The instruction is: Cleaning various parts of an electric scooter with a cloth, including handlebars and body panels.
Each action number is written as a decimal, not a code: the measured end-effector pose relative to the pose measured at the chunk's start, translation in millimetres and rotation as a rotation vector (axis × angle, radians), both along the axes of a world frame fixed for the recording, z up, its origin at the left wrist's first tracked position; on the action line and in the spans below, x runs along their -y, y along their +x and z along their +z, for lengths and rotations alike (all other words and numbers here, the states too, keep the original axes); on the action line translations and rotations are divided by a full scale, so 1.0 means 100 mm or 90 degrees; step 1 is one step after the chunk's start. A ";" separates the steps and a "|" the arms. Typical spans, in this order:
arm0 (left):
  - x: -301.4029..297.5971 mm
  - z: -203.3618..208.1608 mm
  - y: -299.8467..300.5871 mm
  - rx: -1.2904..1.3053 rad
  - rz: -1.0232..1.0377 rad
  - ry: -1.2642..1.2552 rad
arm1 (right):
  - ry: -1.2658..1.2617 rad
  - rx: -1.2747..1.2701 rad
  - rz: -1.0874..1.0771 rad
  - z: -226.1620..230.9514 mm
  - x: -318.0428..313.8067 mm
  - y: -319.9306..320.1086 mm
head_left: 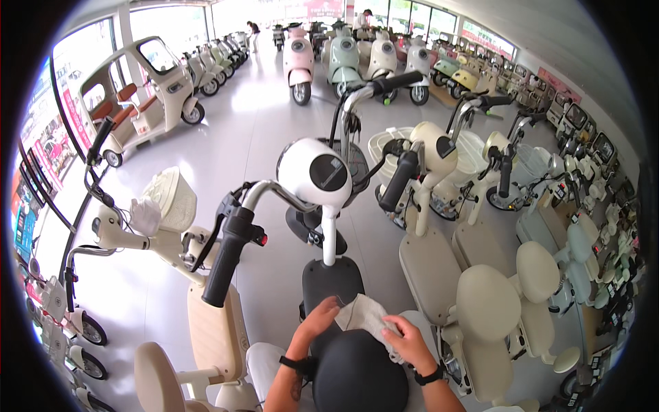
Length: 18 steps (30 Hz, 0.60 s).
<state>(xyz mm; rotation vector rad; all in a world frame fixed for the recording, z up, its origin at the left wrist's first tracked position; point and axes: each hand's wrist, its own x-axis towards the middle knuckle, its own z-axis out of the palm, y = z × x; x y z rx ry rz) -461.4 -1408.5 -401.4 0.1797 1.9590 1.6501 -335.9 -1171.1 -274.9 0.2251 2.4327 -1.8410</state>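
Note:
A whitish cloth (pixel 368 313) is spread between my hands, above the black front seat (pixel 329 276) of a white electric scooter. My left hand (pixel 320 318) is closed at the cloth's left edge. The fingers of my right hand (pixel 410 340) pinch its right edge. Closer to me, between my forearms, is a rounded black seat back (pixel 360 374). Ahead rises the scooter's white round headlamp housing (pixel 312 172), with a black handlebar grip (pixel 230 255) on the left and another grip (pixel 397 82) farther off.
A beige scooter with a tan seat (pixel 218 329) and basket (pixel 177 202) stands close on the left. Cream scooters with beige seats (pixel 431 271) crowd the right. A white three-wheeler (pixel 147 96) and a pink scooter (pixel 298 62) stand farther off. Two people are in the distance.

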 end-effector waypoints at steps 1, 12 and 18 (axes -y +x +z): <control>0.13 0.13 0.14 -0.062 -0.054 0.046 | -0.003 -0.029 0.031 0.11 0.09 0.12; 0.32 0.96 1.43 -0.485 -0.211 -0.167 | 0.103 -0.116 0.397 0.15 0.63 0.74; 0.23 1.31 2.29 -0.007 0.033 0.207 | -0.137 -0.034 0.367 0.13 0.62 1.08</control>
